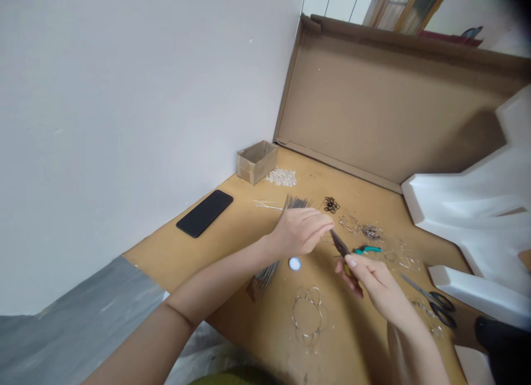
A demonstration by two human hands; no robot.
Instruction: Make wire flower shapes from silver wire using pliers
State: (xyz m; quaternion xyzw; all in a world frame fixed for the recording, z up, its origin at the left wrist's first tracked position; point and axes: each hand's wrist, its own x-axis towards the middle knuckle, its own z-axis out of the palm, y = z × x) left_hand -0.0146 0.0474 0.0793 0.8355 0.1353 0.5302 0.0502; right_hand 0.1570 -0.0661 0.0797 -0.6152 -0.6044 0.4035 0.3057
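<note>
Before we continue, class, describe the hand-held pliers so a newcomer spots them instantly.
Below the large upright cardboard panel, find the tan tabletop. Over it, the right hand holds pliers pointing toward the left hand. Dark, tapered and hand-held, they differ from the turquoise-handled tool lying nearby.

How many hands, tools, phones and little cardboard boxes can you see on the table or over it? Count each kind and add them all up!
Hands: 2 (left hand, right hand)
Tools: 3 (pliers, teal-handled tool, scissors)
Phones: 1 (black phone)
Little boxes: 1 (cardboard box)
Total: 7
</note>
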